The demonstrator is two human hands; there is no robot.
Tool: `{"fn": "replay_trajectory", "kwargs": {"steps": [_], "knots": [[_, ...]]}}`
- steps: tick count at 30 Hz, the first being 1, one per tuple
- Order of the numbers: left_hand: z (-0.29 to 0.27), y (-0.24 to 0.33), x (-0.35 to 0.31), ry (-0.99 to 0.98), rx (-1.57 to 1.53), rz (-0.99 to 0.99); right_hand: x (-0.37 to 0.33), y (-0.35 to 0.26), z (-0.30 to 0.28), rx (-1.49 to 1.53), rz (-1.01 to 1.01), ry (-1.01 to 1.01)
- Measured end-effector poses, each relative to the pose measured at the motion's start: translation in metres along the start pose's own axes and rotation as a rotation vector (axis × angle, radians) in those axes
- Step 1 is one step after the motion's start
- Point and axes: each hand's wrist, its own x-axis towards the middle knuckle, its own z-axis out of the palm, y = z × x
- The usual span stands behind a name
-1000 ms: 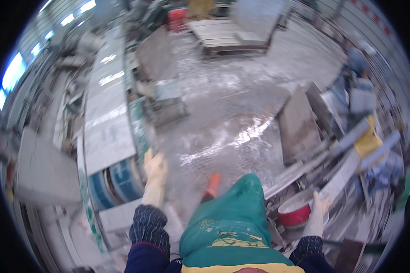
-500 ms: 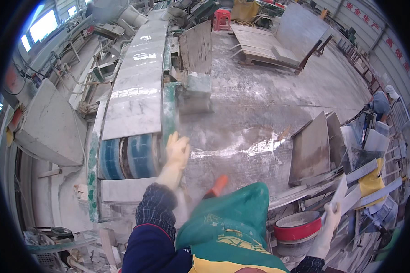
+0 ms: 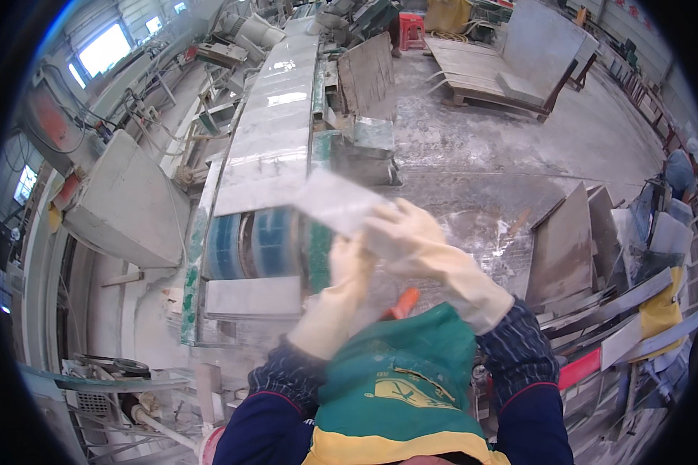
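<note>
A pale, flat stone tile (image 3: pixel 335 200), blurred by motion, is held up in front of me beside the conveyor. My right hand (image 3: pixel 403 232), in a cream rubber glove, grips its right end. At the tile's lower edge, my gloved left hand (image 3: pixel 350 263) has its fingers closed against it, partly smeared. Left of the hands lies the conveyor with blue belts (image 3: pixel 275 242). Its far stretch carries a row of grey-veined white slabs (image 3: pixel 267 147). A separate white stone strip (image 3: pixel 253 296) rests across its near end.
Stone panels (image 3: pixel 562 240) lean at the right, beside stacked offcuts and a yellow cloth (image 3: pixel 661 314). A wooden pallet (image 3: pixel 473 74) with slabs and a red stool (image 3: pixel 412 31) stand far off. Another person (image 3: pixel 681 172) is bent over at the far right.
My right hand has brought the stone tile from the lower right to the middle. My left hand has left the conveyor's edge and met the tile. The view has turned slightly.
</note>
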Motion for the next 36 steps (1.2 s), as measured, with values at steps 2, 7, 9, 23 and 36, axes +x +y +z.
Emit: {"fn": "replay_trajectory", "kwargs": {"steps": [2,7,9,23,36], "knots": [[-0.031,0.025,0.011,0.171,-0.077,0.040,0.034,-0.008,0.017,-0.141,-0.101,-0.027],[-0.117,0.068,0.047,0.476,-0.269,0.219,0.016,0.032,0.002,-0.266,0.040,-0.146],[-0.152,0.079,0.068,0.579,-0.256,0.242,-0.031,0.069,-0.009,-0.123,0.232,-0.069],[-0.219,0.080,0.129,0.632,-0.182,0.209,-0.556,0.109,-0.040,-0.390,1.474,0.472],[-0.227,0.071,0.155,0.756,-0.132,0.247,-0.586,0.071,0.018,-0.727,1.724,0.301]]}}
